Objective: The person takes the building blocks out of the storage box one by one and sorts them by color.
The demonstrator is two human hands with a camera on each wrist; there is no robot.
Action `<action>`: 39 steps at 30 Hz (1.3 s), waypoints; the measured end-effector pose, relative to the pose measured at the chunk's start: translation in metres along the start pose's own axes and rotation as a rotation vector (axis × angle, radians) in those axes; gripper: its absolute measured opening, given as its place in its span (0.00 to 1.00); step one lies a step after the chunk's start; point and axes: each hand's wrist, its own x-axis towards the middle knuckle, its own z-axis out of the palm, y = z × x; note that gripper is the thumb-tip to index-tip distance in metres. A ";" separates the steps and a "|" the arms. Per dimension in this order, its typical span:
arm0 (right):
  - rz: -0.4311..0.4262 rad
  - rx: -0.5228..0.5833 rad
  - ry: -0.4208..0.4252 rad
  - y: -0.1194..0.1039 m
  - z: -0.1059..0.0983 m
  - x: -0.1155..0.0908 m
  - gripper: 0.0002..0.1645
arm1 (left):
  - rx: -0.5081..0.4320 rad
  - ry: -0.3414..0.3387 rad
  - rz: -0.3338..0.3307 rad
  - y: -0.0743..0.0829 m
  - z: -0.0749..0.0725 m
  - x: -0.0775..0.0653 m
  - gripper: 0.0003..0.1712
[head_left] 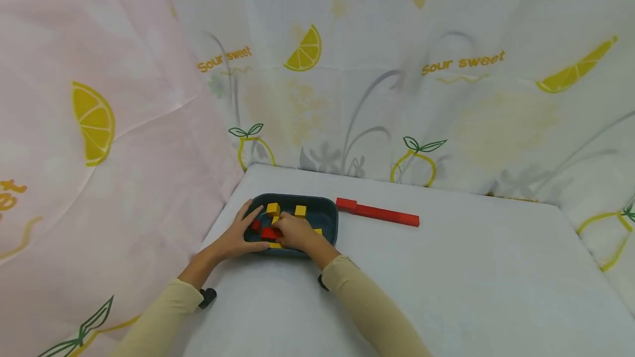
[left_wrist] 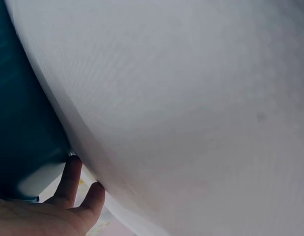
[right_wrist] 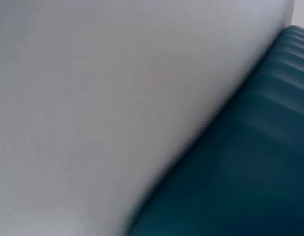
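A dark teal tray (head_left: 324, 214) with several yellow and red blocks in it stands on the white table. My left hand (head_left: 233, 241) rests at the tray's left end, fingers spread along the far corner and thumb towards the front rim. In the left wrist view, two fingers (left_wrist: 70, 182) reach down beside the tray's outer wall (left_wrist: 24, 113). Inside the tray, my right hand (head_left: 297, 233) pinches a red block (head_left: 269, 233) with curled fingers. A yellow block (head_left: 273, 209) lies behind these fingertips, and another yellow block (head_left: 300, 211) lies to their right.
Right of the tray lies a row of red blocks (head_left: 379, 213), with one block (head_left: 345, 205) raised at its left end. A printed cloth (head_left: 347, 70) hangs behind the table, and a pinkish one (head_left: 149, 142) hangs on the left. White tabletop (head_left: 471, 269) stretches to the right.
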 end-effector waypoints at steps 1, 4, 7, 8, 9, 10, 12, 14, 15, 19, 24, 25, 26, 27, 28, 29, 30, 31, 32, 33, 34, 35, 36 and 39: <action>0.007 0.010 -0.006 0.000 0.000 -0.001 0.21 | -0.003 -0.002 -0.001 0.000 0.000 0.000 0.59; 0.032 0.046 -0.007 0.000 0.001 -0.002 0.20 | 0.000 -0.005 -0.007 -0.001 0.000 0.000 0.59; 0.058 0.070 0.011 0.001 0.002 -0.001 0.20 | 0.008 -0.004 -0.010 -0.001 0.000 0.000 0.59; 0.062 0.071 0.019 0.001 0.003 -0.001 0.21 | 0.009 -0.003 -0.010 -0.001 0.000 0.000 0.59; 0.065 0.077 0.028 0.001 0.003 0.000 0.21 | 0.014 -0.001 -0.009 -0.001 -0.001 0.000 0.59; 0.065 0.075 0.032 0.001 0.004 -0.001 0.22 | 0.015 0.002 -0.008 0.000 -0.001 0.000 0.59; 0.065 0.080 0.047 0.002 0.005 -0.001 0.22 | 0.017 0.008 -0.005 0.001 -0.001 0.000 0.59; 0.078 0.104 0.062 0.003 0.005 0.000 0.23 | 0.022 0.009 -0.003 0.002 -0.001 0.000 0.59; 0.089 0.123 0.068 0.003 0.005 0.000 0.23 | 0.027 0.009 -0.003 0.002 -0.001 0.000 0.59; 0.140 0.217 0.090 0.006 0.006 0.001 0.25 | 0.022 0.001 -0.009 0.003 0.000 0.001 0.60; 0.159 0.358 0.128 0.009 0.007 0.003 0.25 | 0.020 0.000 -0.006 0.001 0.000 0.001 0.60; 0.157 0.378 0.136 0.010 0.007 0.003 0.25 | 0.021 -0.001 -0.004 0.001 -0.001 0.001 0.60; 0.154 0.396 0.144 0.010 0.007 0.003 0.25 | 0.021 -0.002 -0.007 0.001 -0.001 0.001 0.60; 0.149 0.412 0.152 0.010 0.008 0.003 0.25 | 0.020 -0.002 -0.009 0.001 -0.001 0.001 0.61; 0.145 0.422 0.157 0.010 0.009 0.003 0.25 | 0.019 -0.002 -0.012 0.002 -0.001 0.001 0.61; 0.135 0.428 0.163 0.011 0.009 0.003 0.24 | 0.023 -0.002 -0.009 0.002 -0.001 0.001 0.61; 0.129 0.437 0.165 0.011 0.010 0.003 0.24 | 0.026 -0.002 -0.007 0.002 -0.001 0.001 0.61; 0.118 0.441 0.168 0.012 0.011 0.003 0.24 | 0.027 -0.002 -0.008 0.002 -0.002 0.001 0.61; 0.107 0.444 0.174 0.012 0.011 0.004 0.24 | 0.024 -0.002 -0.008 0.002 -0.002 0.001 0.61; 0.096 0.444 0.180 0.012 0.011 0.003 0.24 | 0.024 -0.003 -0.007 0.003 -0.002 0.001 0.61; 0.084 0.437 0.186 0.012 0.011 0.003 0.24 | 0.024 -0.004 -0.004 0.003 -0.002 0.001 0.61; 0.071 0.429 0.194 0.012 0.011 0.003 0.24 | 0.026 -0.004 -0.002 0.003 -0.002 0.001 0.61; 0.058 0.423 0.201 0.012 0.011 0.003 0.25 | 0.024 -0.004 -0.006 0.003 -0.002 0.001 0.61; 0.023 0.411 0.227 0.012 0.010 0.002 0.26 | 0.019 -0.004 -0.009 0.004 -0.002 0.000 0.61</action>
